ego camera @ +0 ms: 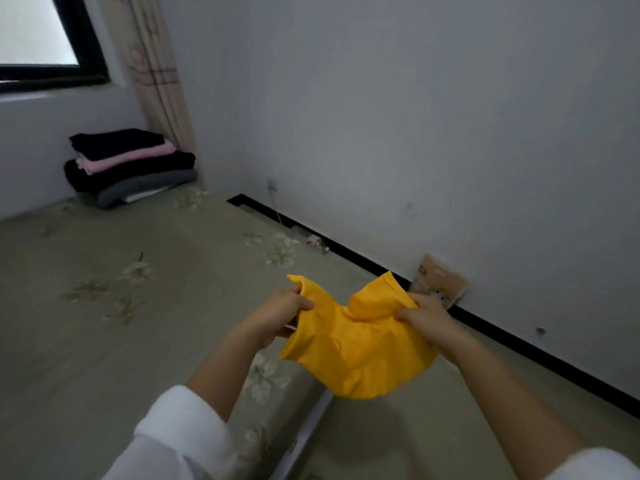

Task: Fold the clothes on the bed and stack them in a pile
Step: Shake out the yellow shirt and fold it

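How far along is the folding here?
Done: a stack of folded clothes sits in the far corner of the bed. In hand: the left hand and right hand grip a yellow garment, bunched. Left: finish it and add it to the stack; no other loose clothes show.

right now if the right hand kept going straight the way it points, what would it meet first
Apart from the yellow garment it grips, the right hand aims forward-left over the bed; that way looks free until the wall, though depth is hard to judge.
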The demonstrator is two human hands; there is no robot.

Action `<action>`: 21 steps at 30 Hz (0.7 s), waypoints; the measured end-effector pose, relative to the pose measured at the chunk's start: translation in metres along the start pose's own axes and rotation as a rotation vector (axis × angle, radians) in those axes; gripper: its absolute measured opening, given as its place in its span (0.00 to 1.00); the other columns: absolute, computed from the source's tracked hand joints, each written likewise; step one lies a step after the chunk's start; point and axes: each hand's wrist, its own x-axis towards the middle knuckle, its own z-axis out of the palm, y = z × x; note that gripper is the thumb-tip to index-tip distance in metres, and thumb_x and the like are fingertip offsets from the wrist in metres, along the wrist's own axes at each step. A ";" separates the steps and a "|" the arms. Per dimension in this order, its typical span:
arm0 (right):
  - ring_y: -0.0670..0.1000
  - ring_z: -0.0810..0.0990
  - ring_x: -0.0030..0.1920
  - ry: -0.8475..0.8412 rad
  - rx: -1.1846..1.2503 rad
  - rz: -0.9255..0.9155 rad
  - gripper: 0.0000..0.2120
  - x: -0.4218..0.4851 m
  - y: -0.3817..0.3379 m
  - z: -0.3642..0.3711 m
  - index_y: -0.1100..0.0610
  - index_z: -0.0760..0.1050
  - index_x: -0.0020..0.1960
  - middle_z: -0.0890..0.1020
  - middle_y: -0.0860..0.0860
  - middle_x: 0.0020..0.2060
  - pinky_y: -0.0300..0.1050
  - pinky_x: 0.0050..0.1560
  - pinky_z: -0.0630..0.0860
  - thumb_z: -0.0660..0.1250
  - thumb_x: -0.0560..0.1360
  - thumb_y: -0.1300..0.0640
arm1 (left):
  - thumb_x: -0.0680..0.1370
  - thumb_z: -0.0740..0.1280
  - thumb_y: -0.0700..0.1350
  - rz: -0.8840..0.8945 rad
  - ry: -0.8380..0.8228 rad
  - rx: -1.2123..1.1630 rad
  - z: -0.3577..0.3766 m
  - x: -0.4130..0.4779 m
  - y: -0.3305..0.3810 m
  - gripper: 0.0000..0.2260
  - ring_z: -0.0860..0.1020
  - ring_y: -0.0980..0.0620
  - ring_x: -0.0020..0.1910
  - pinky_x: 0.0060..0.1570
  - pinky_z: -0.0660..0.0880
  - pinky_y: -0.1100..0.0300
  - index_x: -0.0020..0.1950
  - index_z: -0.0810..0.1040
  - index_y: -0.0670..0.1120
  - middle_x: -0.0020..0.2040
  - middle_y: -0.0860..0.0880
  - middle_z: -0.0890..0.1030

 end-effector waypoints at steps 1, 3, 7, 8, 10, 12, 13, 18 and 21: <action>0.68 0.75 0.55 0.010 0.013 0.010 0.14 0.019 -0.002 -0.012 0.62 0.75 0.61 0.74 0.69 0.59 0.67 0.60 0.71 0.63 0.77 0.60 | 0.80 0.62 0.46 0.004 -0.012 -0.002 0.003 0.021 0.012 0.23 0.76 0.47 0.50 0.51 0.73 0.50 0.75 0.61 0.49 0.56 0.48 0.74; 0.58 0.78 0.47 0.030 0.029 0.002 0.08 0.054 -0.010 -0.035 0.56 0.77 0.55 0.78 0.63 0.56 0.61 0.58 0.73 0.64 0.77 0.60 | 0.80 0.62 0.45 0.002 -0.019 -0.002 0.008 0.061 0.036 0.23 0.76 0.45 0.52 0.53 0.73 0.48 0.75 0.61 0.49 0.58 0.46 0.75; 0.51 0.75 0.48 0.099 0.065 -0.003 0.07 0.126 -0.021 -0.084 0.53 0.77 0.52 0.78 0.56 0.51 0.56 0.57 0.73 0.65 0.75 0.61 | 0.80 0.63 0.45 0.028 -0.018 0.038 0.021 0.139 0.088 0.21 0.77 0.46 0.52 0.49 0.75 0.51 0.73 0.64 0.49 0.60 0.45 0.76; 0.50 0.75 0.49 0.115 0.065 0.002 0.08 0.144 -0.022 -0.097 0.55 0.78 0.53 0.77 0.56 0.50 0.56 0.56 0.73 0.65 0.75 0.62 | 0.79 0.63 0.45 0.034 -0.014 0.060 0.025 0.158 0.101 0.19 0.77 0.46 0.51 0.46 0.76 0.52 0.70 0.67 0.49 0.59 0.46 0.76; 0.46 0.75 0.45 0.127 0.072 -0.005 0.08 0.180 -0.021 -0.123 0.54 0.77 0.52 0.79 0.57 0.52 0.48 0.46 0.74 0.66 0.75 0.62 | 0.78 0.64 0.44 0.048 -0.016 0.082 0.035 0.195 0.125 0.12 0.78 0.47 0.49 0.43 0.77 0.54 0.61 0.72 0.50 0.56 0.45 0.77; 0.46 0.74 0.43 0.141 0.077 -0.027 0.11 0.220 -0.018 -0.152 0.51 0.76 0.54 0.77 0.51 0.50 0.43 0.43 0.73 0.67 0.74 0.62 | 0.77 0.65 0.44 0.056 -0.017 0.063 0.047 0.235 0.147 0.07 0.78 0.47 0.48 0.41 0.76 0.56 0.55 0.74 0.50 0.53 0.45 0.79; 0.48 0.75 0.45 0.141 0.085 -0.033 0.13 0.243 -0.016 -0.167 0.53 0.76 0.57 0.77 0.50 0.50 0.45 0.46 0.73 0.67 0.74 0.62 | 0.77 0.65 0.44 0.056 -0.016 0.054 0.054 0.256 0.158 0.05 0.78 0.47 0.48 0.40 0.76 0.57 0.53 0.74 0.51 0.53 0.45 0.79; 0.51 0.77 0.46 0.098 0.047 -0.078 0.10 0.367 -0.009 -0.247 0.56 0.78 0.53 0.80 0.55 0.49 0.42 0.42 0.72 0.67 0.73 0.63 | 0.78 0.65 0.44 0.045 0.037 0.005 0.095 0.366 0.212 0.04 0.79 0.47 0.49 0.41 0.76 0.56 0.48 0.73 0.53 0.51 0.47 0.79; 0.50 0.76 0.45 0.083 0.022 -0.120 0.10 0.443 -0.012 -0.292 0.56 0.79 0.53 0.79 0.53 0.47 0.45 0.44 0.72 0.67 0.73 0.64 | 0.78 0.64 0.43 0.024 0.102 -0.028 0.119 0.426 0.242 0.04 0.79 0.45 0.49 0.43 0.77 0.55 0.48 0.73 0.52 0.51 0.45 0.79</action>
